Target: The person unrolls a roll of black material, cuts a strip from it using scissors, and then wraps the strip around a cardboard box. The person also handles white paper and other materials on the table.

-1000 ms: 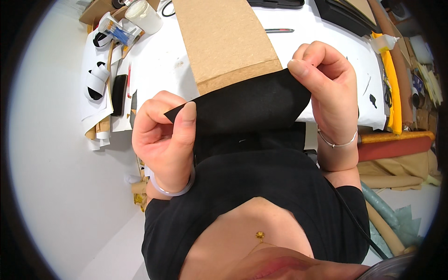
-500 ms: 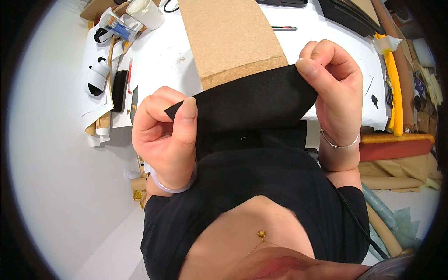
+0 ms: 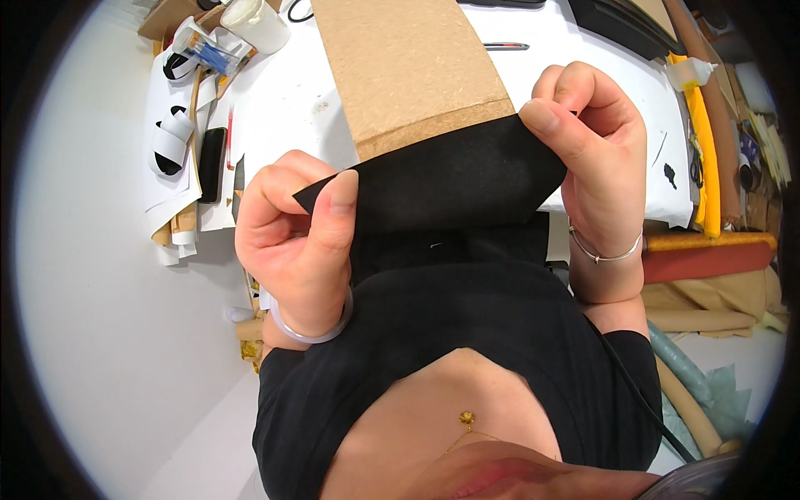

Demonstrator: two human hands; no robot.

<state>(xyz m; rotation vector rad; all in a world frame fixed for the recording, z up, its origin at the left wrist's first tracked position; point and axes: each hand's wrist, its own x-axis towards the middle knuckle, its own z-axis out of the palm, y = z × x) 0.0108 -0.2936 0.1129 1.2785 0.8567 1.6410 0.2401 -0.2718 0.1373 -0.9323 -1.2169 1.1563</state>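
Observation:
A flat strip of black sheet material (image 3: 450, 171), perhaps fabric or leather, is stretched between my two hands above the table's near edge. My left hand (image 3: 296, 242) pinches its left end between thumb and bent fingers, and a pointed corner sticks out past the thumb. At the upper right corner, my right hand (image 3: 592, 142) grips it the same way, a little higher than the left. The strip's top edge slants up to the right. Directly beyond it lies a tan fibreboard (image 3: 408, 67), whose near end the strip covers.
The white tabletop (image 3: 300, 108) carries a dark pen (image 3: 506, 46) and a black phone (image 3: 212, 165). White sandals (image 3: 172, 142) and a white tub (image 3: 254, 25) stand at the left. A small bottle (image 3: 690, 73) is at the right, above rolled materials (image 3: 708, 262).
Both hands keep their pinch on the black strip, which stays nearly in place. My right hand has shifted very slightly up and left.

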